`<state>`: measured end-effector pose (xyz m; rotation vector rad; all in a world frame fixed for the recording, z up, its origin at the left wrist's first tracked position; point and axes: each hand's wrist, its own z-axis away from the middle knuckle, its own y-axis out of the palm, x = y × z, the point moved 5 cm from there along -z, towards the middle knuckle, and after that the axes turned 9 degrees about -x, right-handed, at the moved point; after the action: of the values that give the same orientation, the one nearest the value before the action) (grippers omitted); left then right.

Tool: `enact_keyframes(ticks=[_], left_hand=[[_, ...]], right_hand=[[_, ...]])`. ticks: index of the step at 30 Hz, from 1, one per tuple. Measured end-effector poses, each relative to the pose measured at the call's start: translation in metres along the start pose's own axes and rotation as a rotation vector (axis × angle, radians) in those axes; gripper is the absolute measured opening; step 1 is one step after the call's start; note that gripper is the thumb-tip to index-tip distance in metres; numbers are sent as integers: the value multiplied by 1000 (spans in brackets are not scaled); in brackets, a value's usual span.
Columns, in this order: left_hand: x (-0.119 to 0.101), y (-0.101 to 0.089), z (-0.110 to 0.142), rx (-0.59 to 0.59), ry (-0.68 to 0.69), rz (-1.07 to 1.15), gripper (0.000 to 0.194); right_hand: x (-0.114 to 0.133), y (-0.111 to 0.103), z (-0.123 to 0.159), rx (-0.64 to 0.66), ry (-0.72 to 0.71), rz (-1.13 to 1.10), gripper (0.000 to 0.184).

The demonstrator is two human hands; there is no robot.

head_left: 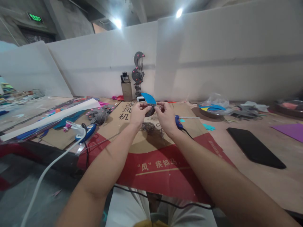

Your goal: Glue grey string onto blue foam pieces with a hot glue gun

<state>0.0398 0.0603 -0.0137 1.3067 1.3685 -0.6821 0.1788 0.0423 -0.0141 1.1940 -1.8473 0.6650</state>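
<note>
A blue crescent-shaped piece [148, 98] is held between both hands over the cardboard. Its lower part is covered in dark grey yarn [150, 113]. The fingers and thumb of my left hand [139, 114] pinch it from the left. On the other side, my right hand [166, 115] has thumb and forefinger closed at the wrapped part's edge. Loose grey yarn [148, 126] lies on the cardboard [142, 143] just below the hands. Close to my right wrist is a blue tool with a black cord, apparently a glue gun [179, 122].
Grey crescents with pink dots [137, 75] hang against the white panel beside a bottle [126, 90]. At left are a yarn ball [100, 116] and a power strip [86, 133]. A black phone-like slab [255, 147], a bowl [209, 114] and a purple sheet [290, 130] are at right.
</note>
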Motion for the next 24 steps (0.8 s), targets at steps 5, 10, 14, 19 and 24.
enact_keyframes(ticks=[5, 10, 14, 19, 24], left_hand=[[-1, 0, -1, 1, 68, -20, 19], [-3, 0, -1, 26, 67, -34, 19], [-14, -2, -2, 65, 111, -170, 9], [-23, -5, -2, 100, 77, -244, 12], [-19, -6, -4, 139, 66, -299, 13]], right_hand=[[1, 3, 1, 59, -10, 7, 21], [3, 3, -1, 69, -48, 4, 17], [6, 0, -2, 53, -87, 60, 15], [11, -2, -3, 68, -72, 75, 12], [9, 0, -3, 95, -65, 63, 13]])
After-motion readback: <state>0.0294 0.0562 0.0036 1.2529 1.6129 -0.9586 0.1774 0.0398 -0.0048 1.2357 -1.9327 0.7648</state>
